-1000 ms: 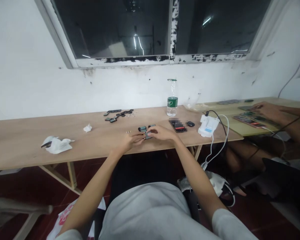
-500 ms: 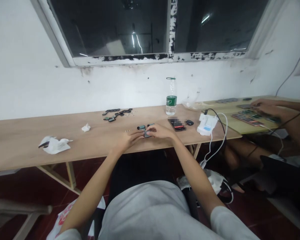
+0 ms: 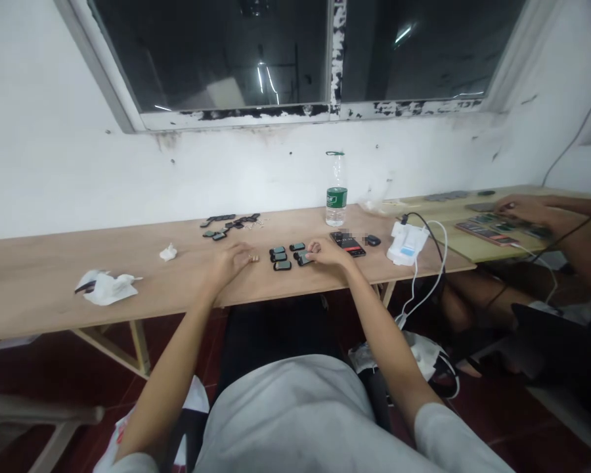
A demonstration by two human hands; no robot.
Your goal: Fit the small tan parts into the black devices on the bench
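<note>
Several small black-rimmed pieces with grey-green faces (image 3: 282,266) lie in two short columns on the wooden table. My right hand (image 3: 326,252) has its fingers closed at the edge of one black-rimmed piece (image 3: 303,258) in the right column. To the left, my left hand (image 3: 232,261) rests low over the table, fingers loosely bent and apart. Its fingertips are beside a small cluster of tiny pale pieces (image 3: 255,258). Whether one of these is between its fingertips is too small to see.
Farther back lie more black pieces (image 3: 220,234) and tiny white bits (image 3: 256,224). A water bottle (image 3: 336,197), phone (image 3: 349,244), black oval object (image 3: 373,240) and white power strip (image 3: 408,245) stand rightward. Crumpled tissue (image 3: 109,288) lies left. A co-worker's hands (image 3: 522,207) are at the right table.
My hands have parted: the left moved left to the pale pieces, the right slightly right. The grey piece formerly between them is no longer held there, and the columns of black-rimmed pieces are uncovered.
</note>
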